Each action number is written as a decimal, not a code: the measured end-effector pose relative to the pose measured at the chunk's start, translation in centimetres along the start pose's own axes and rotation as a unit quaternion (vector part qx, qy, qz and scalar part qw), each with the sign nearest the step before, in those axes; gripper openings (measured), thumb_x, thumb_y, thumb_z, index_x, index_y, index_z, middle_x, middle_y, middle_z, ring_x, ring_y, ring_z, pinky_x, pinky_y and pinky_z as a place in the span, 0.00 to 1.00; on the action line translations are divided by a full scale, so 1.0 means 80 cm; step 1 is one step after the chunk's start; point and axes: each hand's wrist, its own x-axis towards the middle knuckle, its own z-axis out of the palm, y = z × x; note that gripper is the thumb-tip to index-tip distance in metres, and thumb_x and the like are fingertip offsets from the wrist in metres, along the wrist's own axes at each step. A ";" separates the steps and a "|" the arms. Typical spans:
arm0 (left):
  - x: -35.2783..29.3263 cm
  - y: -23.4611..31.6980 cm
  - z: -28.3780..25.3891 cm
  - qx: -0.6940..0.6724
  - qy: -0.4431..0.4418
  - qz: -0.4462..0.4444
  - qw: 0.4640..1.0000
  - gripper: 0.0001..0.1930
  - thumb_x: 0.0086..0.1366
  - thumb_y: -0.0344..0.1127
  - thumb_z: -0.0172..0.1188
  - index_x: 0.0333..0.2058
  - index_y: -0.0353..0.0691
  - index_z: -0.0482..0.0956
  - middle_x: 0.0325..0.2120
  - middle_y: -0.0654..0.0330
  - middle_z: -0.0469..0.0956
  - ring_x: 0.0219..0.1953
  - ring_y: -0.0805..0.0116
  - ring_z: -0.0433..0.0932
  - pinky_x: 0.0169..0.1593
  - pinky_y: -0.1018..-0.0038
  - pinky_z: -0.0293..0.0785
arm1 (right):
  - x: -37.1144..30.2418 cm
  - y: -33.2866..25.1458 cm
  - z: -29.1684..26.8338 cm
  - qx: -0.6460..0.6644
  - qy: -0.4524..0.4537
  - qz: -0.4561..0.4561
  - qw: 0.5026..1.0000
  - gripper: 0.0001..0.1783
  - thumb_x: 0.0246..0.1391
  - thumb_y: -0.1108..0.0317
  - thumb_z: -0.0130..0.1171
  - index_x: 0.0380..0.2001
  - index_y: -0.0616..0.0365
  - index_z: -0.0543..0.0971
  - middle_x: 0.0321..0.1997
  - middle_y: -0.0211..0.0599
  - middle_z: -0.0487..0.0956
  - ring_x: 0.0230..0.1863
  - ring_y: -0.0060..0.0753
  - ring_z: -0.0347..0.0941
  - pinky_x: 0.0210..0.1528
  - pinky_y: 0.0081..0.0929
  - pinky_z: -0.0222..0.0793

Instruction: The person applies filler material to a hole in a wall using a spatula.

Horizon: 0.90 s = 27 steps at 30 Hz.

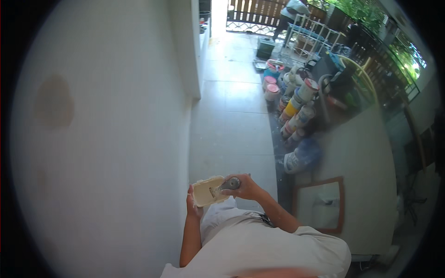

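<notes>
My left hand (192,205) is closed around the side of a shallow cream-coloured tub (201,193), holding it in front of my waist. Pale smears, like filler, coat the tub's rim and inside. In my right hand (249,187) is a putty knife (231,183) with a dark grey handle, gripped with the fingers wrapped round it. Its blade reaches down into the tub and seems to touch the inside. Both hands are close together, near the white wall (116,139) on my left.
A tan round patch (54,102) marks the wall. Along the right stand several paint cans (306,90) and a blue-and-white bag or bucket (301,156). A wood-framed mirror (342,204) lies nearer. Ahead, past the tiled floor (229,125), a person (292,9) is by a white rack (308,34).
</notes>
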 end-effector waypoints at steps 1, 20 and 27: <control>0.042 0.024 0.026 0.002 -0.023 -0.004 1.000 0.25 0.70 0.57 0.43 0.52 0.43 0.72 0.48 0.61 0.76 0.52 0.65 0.73 0.57 0.67 0.67 | 0.030 -0.007 -0.024 -0.020 0.028 -0.026 0.999 0.19 0.46 0.62 0.72 0.39 0.60 0.81 0.27 0.36 0.82 0.23 0.22 0.76 0.26 0.22 0.74; 0.387 0.177 0.297 -0.076 0.079 0.195 0.975 0.30 0.69 0.60 0.43 0.55 0.40 0.71 0.49 0.59 0.75 0.52 0.64 0.73 0.58 0.64 0.67 | 0.470 -0.092 -0.342 -0.015 -0.088 -0.183 0.979 0.13 0.43 0.72 0.72 0.33 0.62 0.80 0.29 0.42 0.83 0.29 0.26 0.81 0.33 0.23 0.76; 0.417 0.204 0.387 -0.081 0.229 0.280 0.929 0.32 0.65 0.63 0.48 0.54 0.42 0.72 0.49 0.62 0.75 0.53 0.67 0.72 0.59 0.66 0.64 | 0.584 -0.174 -0.386 -0.058 -0.203 -0.381 0.900 0.11 0.43 0.71 0.71 0.29 0.60 0.79 0.25 0.41 0.82 0.24 0.29 0.81 0.28 0.23 0.76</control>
